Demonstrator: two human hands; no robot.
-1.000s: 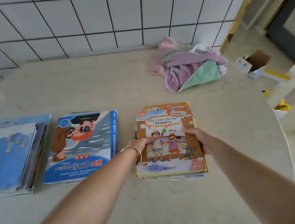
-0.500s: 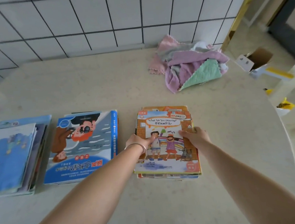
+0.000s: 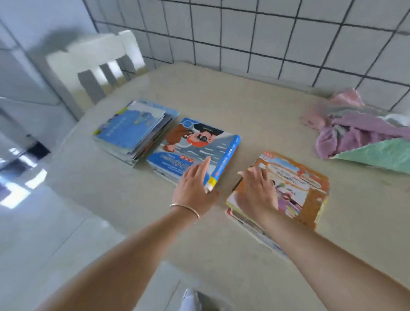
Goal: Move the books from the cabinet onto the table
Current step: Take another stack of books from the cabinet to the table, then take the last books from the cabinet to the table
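Note:
Three piles of picture books lie on the beige table [image 3: 256,102]. An orange-covered pile [image 3: 297,185] is at the right, a blue-covered pile [image 3: 198,148] in the middle, and a light blue pile [image 3: 133,129] at the left. My right hand [image 3: 258,193] hovers open over the near left corner of the orange pile, fingers spread. My left hand [image 3: 194,188], with a thin bangle on the wrist, is open over the near corner of the middle blue pile. Neither hand holds a book. The view is blurred.
A heap of pink, purple and mint cloths [image 3: 369,140] lies at the table's right, near the tiled wall [image 3: 287,26]. A white chair [image 3: 98,63] stands behind the table's far left corner. Pale floor tiles [image 3: 33,230] spread to the left.
Both hands have let go of the orange pile and lifted off it. My left hand has moved toward the middle blue pile. My head has swung left, bringing the chair and floor into view.

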